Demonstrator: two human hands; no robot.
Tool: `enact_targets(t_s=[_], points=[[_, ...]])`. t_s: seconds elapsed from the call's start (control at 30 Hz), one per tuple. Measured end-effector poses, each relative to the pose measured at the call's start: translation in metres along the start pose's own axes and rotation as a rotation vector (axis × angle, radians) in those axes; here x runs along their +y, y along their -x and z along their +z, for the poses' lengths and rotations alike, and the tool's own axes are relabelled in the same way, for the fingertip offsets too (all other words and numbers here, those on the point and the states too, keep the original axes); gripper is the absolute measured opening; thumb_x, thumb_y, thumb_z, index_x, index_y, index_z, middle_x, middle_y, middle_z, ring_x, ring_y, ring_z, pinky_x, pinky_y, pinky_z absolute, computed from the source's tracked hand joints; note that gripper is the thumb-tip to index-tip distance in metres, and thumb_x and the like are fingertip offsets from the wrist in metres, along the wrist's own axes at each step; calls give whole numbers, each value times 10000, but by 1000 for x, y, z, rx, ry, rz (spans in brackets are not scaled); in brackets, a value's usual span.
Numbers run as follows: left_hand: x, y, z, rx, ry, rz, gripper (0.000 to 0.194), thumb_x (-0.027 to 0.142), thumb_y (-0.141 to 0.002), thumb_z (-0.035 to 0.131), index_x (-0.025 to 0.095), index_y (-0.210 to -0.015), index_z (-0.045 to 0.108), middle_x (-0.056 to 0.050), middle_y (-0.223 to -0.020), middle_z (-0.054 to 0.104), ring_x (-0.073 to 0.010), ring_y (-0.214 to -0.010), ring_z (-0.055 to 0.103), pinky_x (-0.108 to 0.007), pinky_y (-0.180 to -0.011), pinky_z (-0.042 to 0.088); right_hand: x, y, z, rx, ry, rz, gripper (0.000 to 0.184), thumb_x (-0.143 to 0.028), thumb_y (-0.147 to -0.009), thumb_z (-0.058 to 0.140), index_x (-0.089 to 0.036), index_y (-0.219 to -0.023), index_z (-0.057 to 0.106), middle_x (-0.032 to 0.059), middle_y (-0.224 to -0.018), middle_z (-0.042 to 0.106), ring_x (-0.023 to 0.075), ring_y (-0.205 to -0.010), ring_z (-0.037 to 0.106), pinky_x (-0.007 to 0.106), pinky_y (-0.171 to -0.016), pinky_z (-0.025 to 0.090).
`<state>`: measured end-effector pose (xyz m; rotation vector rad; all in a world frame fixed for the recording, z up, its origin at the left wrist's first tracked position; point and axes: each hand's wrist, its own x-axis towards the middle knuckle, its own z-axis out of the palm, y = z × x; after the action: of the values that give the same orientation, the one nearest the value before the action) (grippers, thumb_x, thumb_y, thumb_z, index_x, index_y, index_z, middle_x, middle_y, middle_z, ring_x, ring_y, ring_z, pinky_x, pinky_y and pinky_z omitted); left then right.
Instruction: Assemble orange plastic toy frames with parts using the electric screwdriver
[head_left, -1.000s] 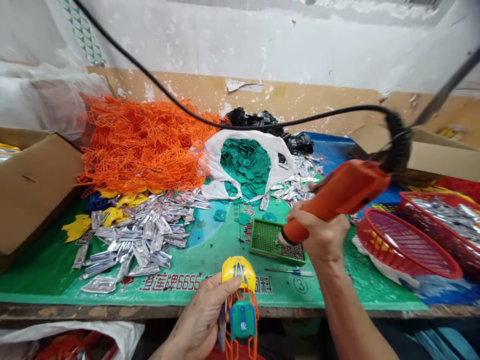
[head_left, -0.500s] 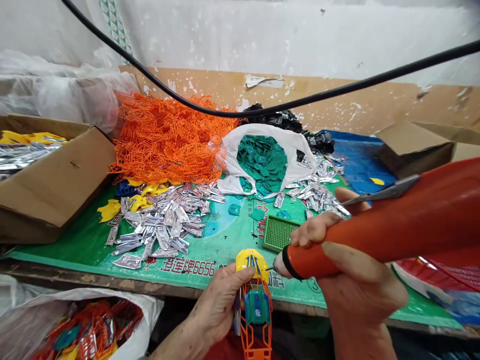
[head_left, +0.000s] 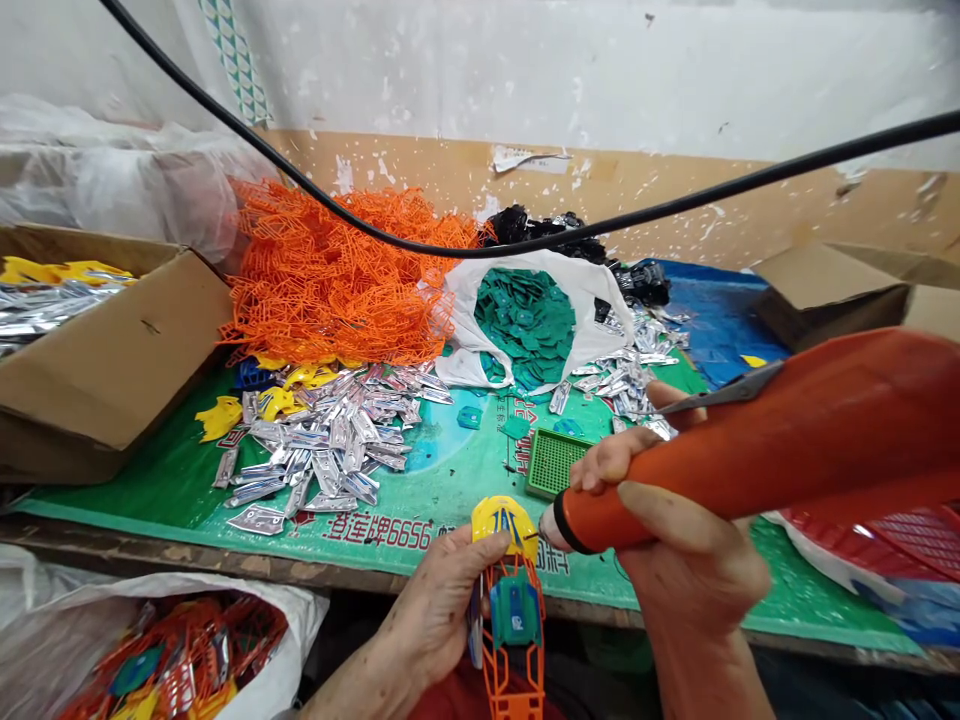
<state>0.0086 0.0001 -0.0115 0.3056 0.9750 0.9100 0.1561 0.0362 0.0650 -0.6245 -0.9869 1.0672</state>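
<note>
My left hand (head_left: 435, 610) grips a small toy assembly (head_left: 512, 600) at the table's near edge: a yellow cap on top, a teal piece in the middle, an orange frame below. My right hand (head_left: 675, 540) is wrapped round an orange electric screwdriver (head_left: 757, 450), whose tip touches the right side of the yellow cap. A black cable (head_left: 420, 240) runs from the tool across the view. A green screw tray (head_left: 553, 462) lies on the green mat just behind the tip.
Behind lie an orange frame pile (head_left: 337, 275), silver foil pieces (head_left: 330, 440), a white bag of teal parts (head_left: 525, 320), and black parts (head_left: 555, 235). Cardboard boxes stand at left (head_left: 105, 350) and right (head_left: 825, 290). A red basket (head_left: 900, 530) is at right; a bag of assembled toys (head_left: 180, 650) sits below left.
The screwdriver came from the green screw tray down to the toy's yellow cap and now rests there. My view shifted left. The left hand kept holding the toy.
</note>
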Motion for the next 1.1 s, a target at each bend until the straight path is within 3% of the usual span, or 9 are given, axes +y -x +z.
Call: enact_targets(t_s=[0.27, 0.57, 0.73, 1.1], points=[[1, 0, 2, 17, -30, 6, 410, 382, -588, 861, 94, -826, 691, -35, -635, 668, -89, -471, 534, -199, -452, 442, -2, 0, 7, 35, 64, 1, 529, -103, -645, 669, -285, -1136, 592, -47, -650, 616, 141, -586, 578, 314, -591, 519], [3, 5, 8, 65, -51, 12, 345, 355, -613, 832, 104, -800, 686, -16, -612, 652, -79, -448, 522, -184, -431, 427, 9, 11, -6, -12, 294, 23, 224, -252, -696, 710, -240, -910, 645, -3, -722, 614, 193, -662, 600, 409, -695, 535], [-1, 7, 9, 91, -54, 15, 367, 367, -581, 843, 113, -788, 677, -10, -588, 647, -82, -426, 509, -196, -418, 447, 13, 16, -8, -41, 332, 47, 80, -265, -700, 690, -237, -762, 647, 11, -706, 592, 200, -691, 594, 395, -675, 541], [-3, 6, 6, 99, -66, 28, 351, 370, -570, 858, 129, -731, 659, 7, -544, 621, -76, -399, 483, -189, -394, 429, 19, 15, -8, -30, 343, 5, 119, -208, -692, 670, -257, -797, 645, -15, -671, 568, 179, -622, 577, 401, -642, 542]])
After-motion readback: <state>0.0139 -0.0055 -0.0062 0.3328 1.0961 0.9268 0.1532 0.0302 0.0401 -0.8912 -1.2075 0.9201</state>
